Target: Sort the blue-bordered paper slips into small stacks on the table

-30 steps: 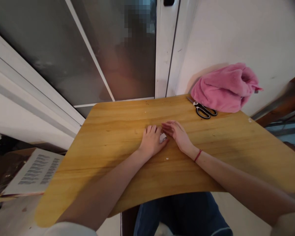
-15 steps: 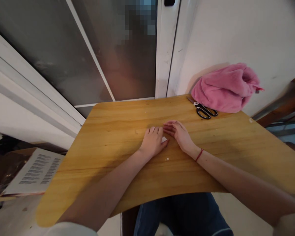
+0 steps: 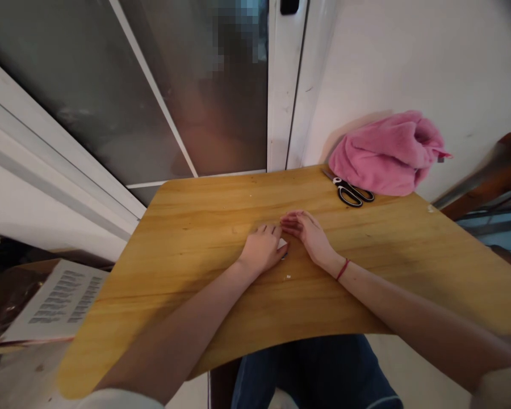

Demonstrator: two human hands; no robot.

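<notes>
My left hand (image 3: pixel 262 247) lies palm down on the wooden table (image 3: pixel 187 272). Its fingers are curved over a small white object (image 3: pixel 282 244), which shows only between thumb and forefinger; most of it is hidden, and its kind cannot be made out. A tiny dark edge peeks out by the thumb. Close by on the right, my right hand (image 3: pixel 309 236) rests on its outer edge with the palm turned towards the left hand. Its fingers are loosely bent and stretched out, with nothing seen in them. The fingertips of both hands nearly meet.
White crumbs (image 3: pixel 288 277) lie near my hands. Black-handled scissors (image 3: pixel 350 192) rest at the back right beside a pink plush cloth (image 3: pixel 385 153) against the wall. A frosted sliding door (image 3: pixel 225 125) stands behind the table. At left, a printed cardboard box (image 3: pixel 55 298) sits below table height.
The view has shifted slightly. My left thumb has moved a little, and a small dark edge now shows beneath it. My right hand stays almost the same.
</notes>
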